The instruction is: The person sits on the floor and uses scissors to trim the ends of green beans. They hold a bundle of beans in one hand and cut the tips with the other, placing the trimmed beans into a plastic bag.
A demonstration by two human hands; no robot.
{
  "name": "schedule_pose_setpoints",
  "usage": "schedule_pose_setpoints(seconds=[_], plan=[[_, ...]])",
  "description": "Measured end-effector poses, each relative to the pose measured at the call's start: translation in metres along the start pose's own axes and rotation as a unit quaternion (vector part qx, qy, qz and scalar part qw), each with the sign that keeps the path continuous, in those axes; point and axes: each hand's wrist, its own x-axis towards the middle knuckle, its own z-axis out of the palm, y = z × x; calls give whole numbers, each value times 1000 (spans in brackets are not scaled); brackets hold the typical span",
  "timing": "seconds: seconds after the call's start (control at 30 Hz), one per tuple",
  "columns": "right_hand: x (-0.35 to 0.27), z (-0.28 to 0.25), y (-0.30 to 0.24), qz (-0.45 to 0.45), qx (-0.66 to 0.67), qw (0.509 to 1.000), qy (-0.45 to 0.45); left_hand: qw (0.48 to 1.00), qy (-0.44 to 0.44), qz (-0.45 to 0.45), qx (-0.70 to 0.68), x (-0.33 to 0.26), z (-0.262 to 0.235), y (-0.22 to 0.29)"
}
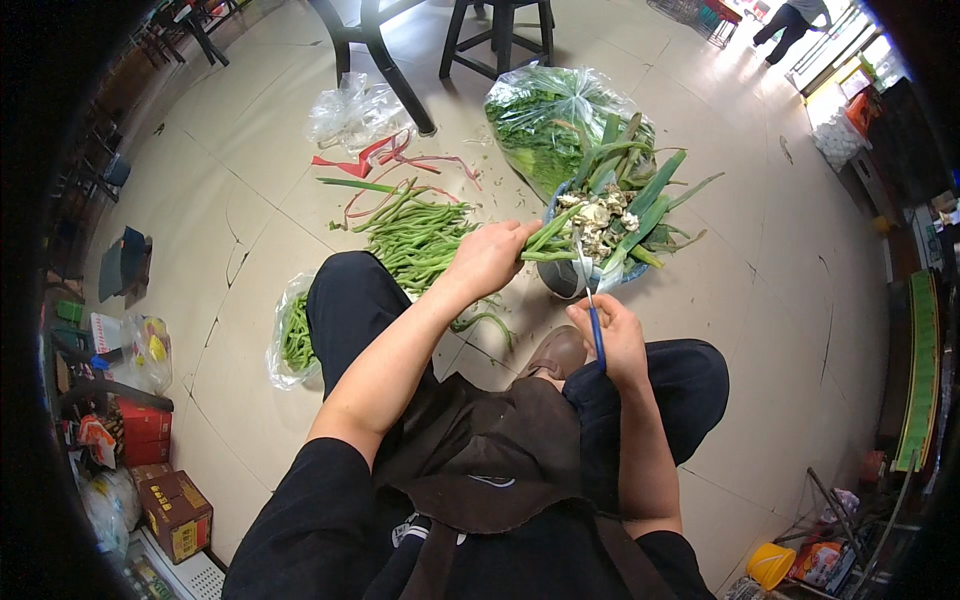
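A small bunch of green beans [550, 238] is gripped in my left hand [490, 258], their ends pointing right over a bucket [557, 280] of vegetable scraps. My right hand [612, 335] is closed round the blue handles of a pair of scissors [597, 335]. The scissor blades reach up to the bean ends at the bucket's near side. White cauliflower-like pieces and long green leaves [650, 225] fill the bucket. Left of my left hand, a loose pile of green beans [412, 240] lies on the floor. Beside my left knee sits a clear bag of cut beans [298, 335].
Behind the bucket lies a clear bag of leafy greens [545, 125]. Crumpled plastic [355, 112] and red ribbon strips [375, 152] lie near a dark chair leg [400, 85]. A dark stool [497, 40] stands beyond. Boxes [175, 510] line the left; another person [792, 28] is far right.
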Motion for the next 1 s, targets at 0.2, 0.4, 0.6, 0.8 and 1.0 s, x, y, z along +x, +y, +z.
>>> schedule_pose_setpoints(seconds=[0.2,0.4,0.6,0.8,1.0], plan=[[1,0,6,-39,28,998,31,1000,-2,-3,30,2,-2,3],[-5,4,-10,-44,-89,993,60,997,23,33,70,-2,0,3],[-5,3,-10,-13,9,999,33,996,34,49,67,-1,3,-2],[6,-1,3,-4,122,993,2,997,27,43,66,0,-2,3],[8,-3,1,-7,114,993,-26,995,30,64,73,-1,-1,3]])
